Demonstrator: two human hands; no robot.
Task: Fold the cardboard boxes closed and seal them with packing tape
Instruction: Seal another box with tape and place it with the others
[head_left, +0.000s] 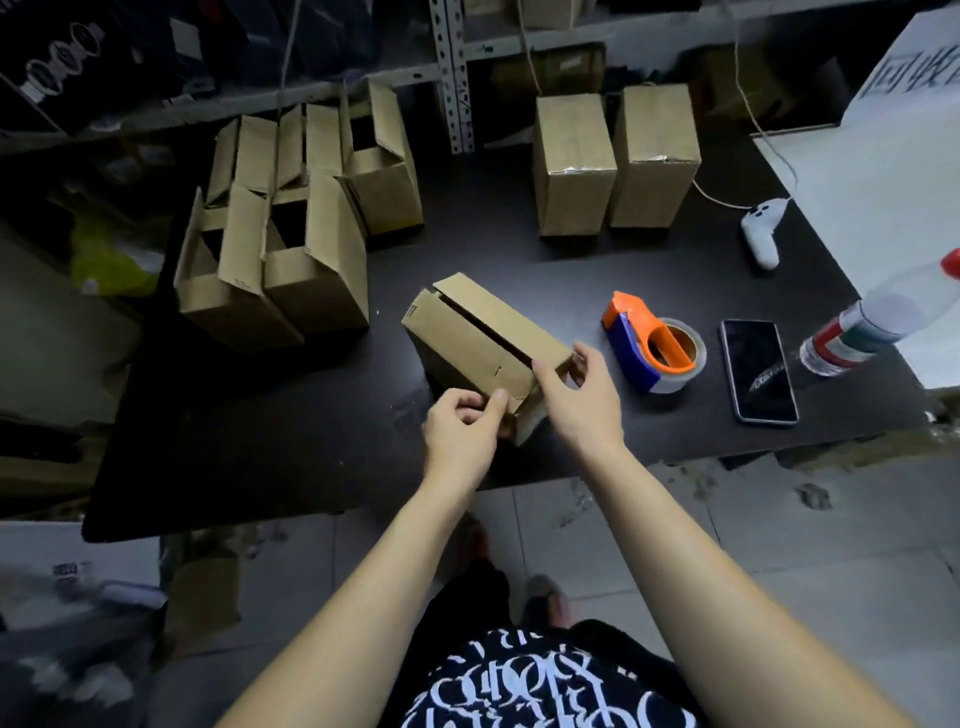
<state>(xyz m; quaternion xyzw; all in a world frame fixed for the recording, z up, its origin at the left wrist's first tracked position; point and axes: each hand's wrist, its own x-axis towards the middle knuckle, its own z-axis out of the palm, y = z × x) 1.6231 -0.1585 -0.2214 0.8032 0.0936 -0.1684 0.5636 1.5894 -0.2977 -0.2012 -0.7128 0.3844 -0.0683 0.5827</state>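
Nearest the surface's (249, 441) near edge, the left hand (462, 428) is curling its fingers and pinching the near left corner of the cardboard box (483, 338), while the right hand (576, 402) is gripping the box's near right end, thumb lying on the top flap and fingers wrapping round the end. The box is lying lengthwise between and just beyond the hands, running away to the far left, its two long flaps folding together with a dark gap showing along the seam. Its near end is hiding behind the hands. Right of it, the tape dispenser (652, 345) is sitting close by, then a phone (758, 371) and a bottle (857, 332) whose cap the right frame edge is cutting off. Farther left, open boxes (275, 244) are standing clustered; far right, two closed boxes (571, 161) are standing side by side.
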